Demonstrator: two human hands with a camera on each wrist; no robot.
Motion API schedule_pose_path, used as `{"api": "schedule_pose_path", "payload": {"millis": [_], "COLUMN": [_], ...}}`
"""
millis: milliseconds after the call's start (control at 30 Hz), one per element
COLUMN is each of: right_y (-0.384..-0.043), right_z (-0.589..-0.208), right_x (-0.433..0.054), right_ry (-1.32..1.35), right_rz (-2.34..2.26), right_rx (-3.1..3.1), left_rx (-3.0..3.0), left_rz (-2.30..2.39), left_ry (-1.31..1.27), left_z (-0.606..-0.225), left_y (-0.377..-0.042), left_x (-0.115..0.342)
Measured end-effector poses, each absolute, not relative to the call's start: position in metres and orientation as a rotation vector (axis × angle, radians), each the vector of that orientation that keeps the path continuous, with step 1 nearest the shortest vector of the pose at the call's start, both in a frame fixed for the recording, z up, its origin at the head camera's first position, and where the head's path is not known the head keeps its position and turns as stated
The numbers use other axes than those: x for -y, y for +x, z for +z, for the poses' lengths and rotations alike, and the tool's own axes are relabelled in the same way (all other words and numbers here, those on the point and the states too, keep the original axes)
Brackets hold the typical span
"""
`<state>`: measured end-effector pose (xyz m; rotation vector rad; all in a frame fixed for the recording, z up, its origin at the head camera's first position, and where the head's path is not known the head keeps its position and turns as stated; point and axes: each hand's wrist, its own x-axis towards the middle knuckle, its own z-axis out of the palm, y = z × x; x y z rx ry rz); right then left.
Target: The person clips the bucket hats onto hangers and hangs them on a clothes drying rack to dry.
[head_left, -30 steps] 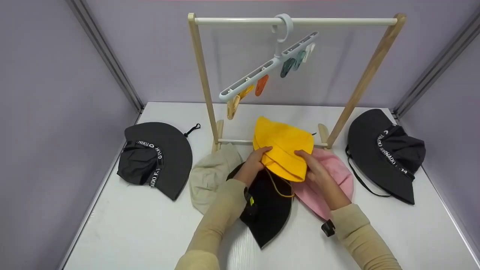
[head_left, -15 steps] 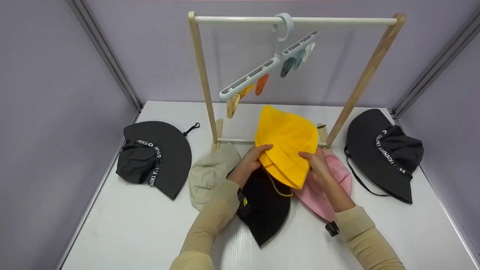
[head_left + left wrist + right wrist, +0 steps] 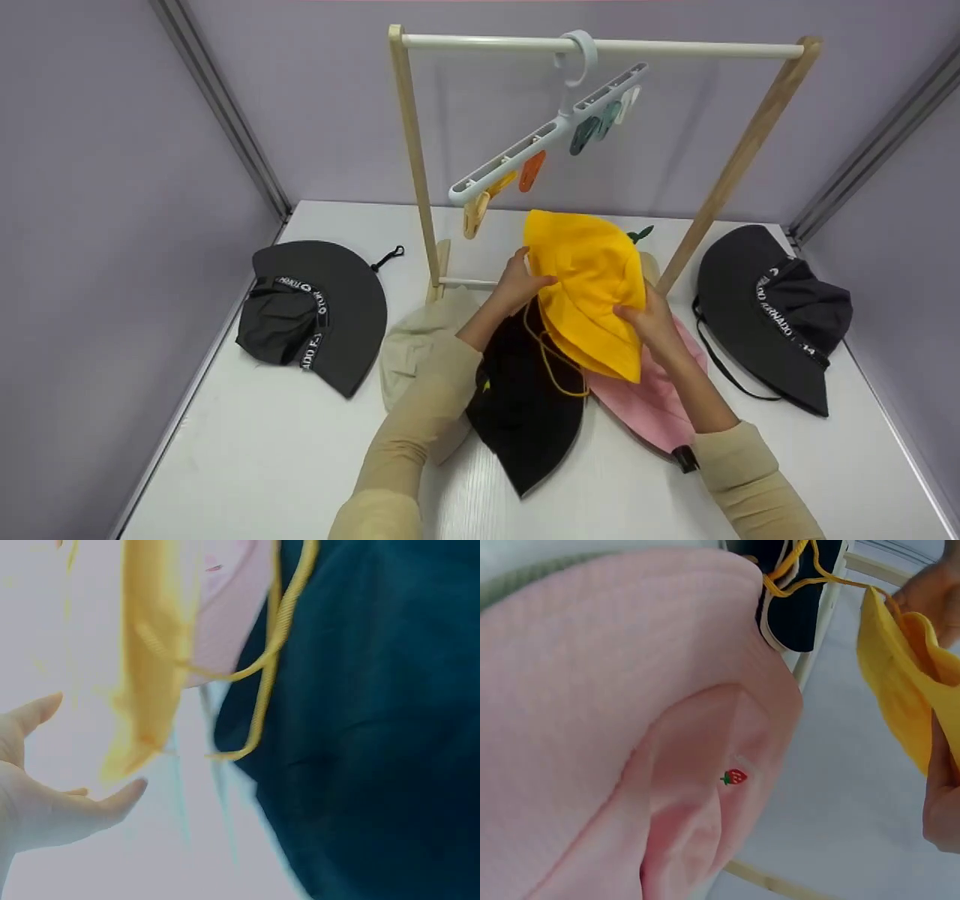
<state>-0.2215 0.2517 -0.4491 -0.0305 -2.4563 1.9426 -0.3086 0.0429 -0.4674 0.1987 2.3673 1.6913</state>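
A yellow bucket hat (image 3: 589,289) with a cord (image 3: 551,367) is held up over the other hats. My right hand (image 3: 655,322) grips its right side, thumb on the outer cloth. At its left edge is my left hand (image 3: 519,285), thumb and fingers spread apart; the left wrist view shows this hand (image 3: 52,799) with the fingers wide beside the yellow cloth. A green leaf-shaped tip (image 3: 640,234) shows at the hat's far end. Below lie a black hat (image 3: 529,420), a pink hat (image 3: 652,405) with a strawberry motif (image 3: 735,777), and a beige hat (image 3: 409,349).
A wooden rack with a white bar (image 3: 690,49) stands behind. From it hangs a pale hanger (image 3: 517,154) with coloured clips, including an orange clip (image 3: 532,171). Dark brimmed hats lie on the white table, one left (image 3: 337,307) and one right (image 3: 757,315).
The yellow hat has been raised slightly and turned, its crown now facing up more. My left hand has moved up along its edge and spread its fingers; the right hand keeps its grip.
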Motion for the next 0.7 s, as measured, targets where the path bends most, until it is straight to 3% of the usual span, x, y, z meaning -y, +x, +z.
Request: {"api": "schedule_pose_path", "payload": {"millis": [300,700], "right_y": [-0.203,-0.196], "right_z": [-0.422,-0.422], "right_x": [-0.252,-0.256], "right_ry": [0.342,0.505], "right_rz": [1.596,1.428], "right_rx": [2.625,2.668], "left_rx": [-2.528,-2.322], "left_rz": [1.450,1.171], "left_ry": [0.994,1.160], "left_z": [-0.417,-0.398], "left_y": [-0.316,-0.322], "left_x": [-0.052,-0.057]}}
